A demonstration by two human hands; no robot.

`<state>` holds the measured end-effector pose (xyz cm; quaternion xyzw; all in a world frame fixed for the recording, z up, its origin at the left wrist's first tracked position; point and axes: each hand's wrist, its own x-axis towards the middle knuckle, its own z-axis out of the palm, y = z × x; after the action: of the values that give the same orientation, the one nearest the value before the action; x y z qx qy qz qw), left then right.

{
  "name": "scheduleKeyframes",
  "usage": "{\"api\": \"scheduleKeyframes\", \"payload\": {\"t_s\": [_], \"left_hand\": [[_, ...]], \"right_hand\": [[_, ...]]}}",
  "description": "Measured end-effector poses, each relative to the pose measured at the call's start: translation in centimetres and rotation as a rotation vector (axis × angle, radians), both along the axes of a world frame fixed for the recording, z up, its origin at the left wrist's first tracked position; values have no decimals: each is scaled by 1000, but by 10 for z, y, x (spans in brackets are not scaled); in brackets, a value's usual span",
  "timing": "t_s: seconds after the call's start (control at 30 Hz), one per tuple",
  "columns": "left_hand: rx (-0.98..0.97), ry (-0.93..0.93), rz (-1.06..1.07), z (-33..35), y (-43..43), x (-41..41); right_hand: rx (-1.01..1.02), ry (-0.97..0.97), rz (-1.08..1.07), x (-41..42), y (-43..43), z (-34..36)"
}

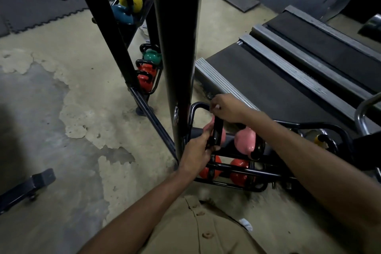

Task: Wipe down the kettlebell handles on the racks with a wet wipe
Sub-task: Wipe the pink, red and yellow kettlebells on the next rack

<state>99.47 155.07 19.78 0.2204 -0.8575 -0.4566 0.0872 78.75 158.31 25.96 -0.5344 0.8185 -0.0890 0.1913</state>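
A pink kettlebell with a black handle [218,130] sits at the left end of the low black rack [237,168] in front of me. My left hand [193,152] grips the lower part of that handle. My right hand [224,109] is curled over the handle's top, and a small white bit of the wet wipe [217,107] shows between its fingers. A second pink kettlebell [246,139] stands just to the right. Two red kettlebells [240,169] lie on the tier below.
A thick black upright post [177,47] rises just left of my hands. Behind it a second rack [148,68] holds yellow, blue, green and red kettlebells. Treadmill decks [278,80] lie to the right. A bench foot [31,183] is at the lower left, and a white scrap [246,223] lies on the floor.
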Motion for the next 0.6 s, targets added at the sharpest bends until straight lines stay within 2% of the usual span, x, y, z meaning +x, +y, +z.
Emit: {"api": "scheduleKeyframes", "payload": {"t_s": [0.07,0.13,0.2,0.27,0.37,0.47,0.53,0.6], "left_hand": [[-31,-8,2,-2,1,1],[0,-6,6,-5,-1,2],[54,-1,12,-6,-1,2],[40,-22,17,-7,-2,2],[20,-17,6,-10,1,1],[-3,-2,1,-14,1,1],[-35,15,12,-14,1,2],[-47,29,17,-13,1,2]], "right_hand": [[36,82,178,11,4,7],[25,160,230,25,16,6],[-133,189,133,42,36,-6],[-409,90,-152,65,56,-23],[-692,-280,-751,95,62,-42],[-837,-894,-1212,96,42,-54],[-788,-1343,-1318,82,31,-60],[-676,-1600,-1343,67,26,-61]]}}
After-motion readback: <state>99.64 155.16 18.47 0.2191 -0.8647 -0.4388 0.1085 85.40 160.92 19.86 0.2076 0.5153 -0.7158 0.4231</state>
